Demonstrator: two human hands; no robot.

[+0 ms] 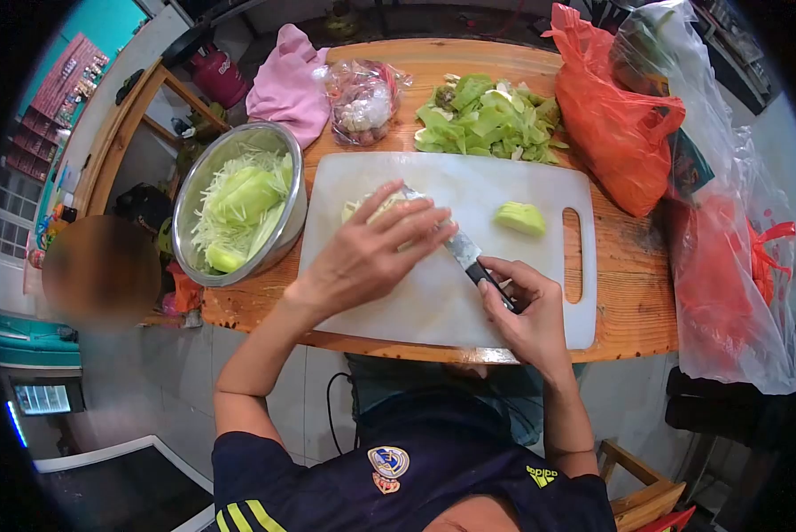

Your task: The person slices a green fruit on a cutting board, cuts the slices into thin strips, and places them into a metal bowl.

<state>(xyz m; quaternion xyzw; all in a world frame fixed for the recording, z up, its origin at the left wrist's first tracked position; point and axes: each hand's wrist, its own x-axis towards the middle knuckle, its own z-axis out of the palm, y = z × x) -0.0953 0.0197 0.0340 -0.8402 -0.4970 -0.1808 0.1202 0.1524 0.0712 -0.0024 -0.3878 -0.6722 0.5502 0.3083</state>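
By the right grip point(531, 309) the knife point(482, 273) is held, its blade point(462, 247) slanted forward and left to the spread-out left grip point(373, 253), the green chunk point(519, 218) nearer the right.

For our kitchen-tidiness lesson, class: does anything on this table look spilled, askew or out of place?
Only mildly: green peelings lie heaped loose on the wooden table, by the far edge of the white cutting board, rather than in any container. Nothing else stands out.
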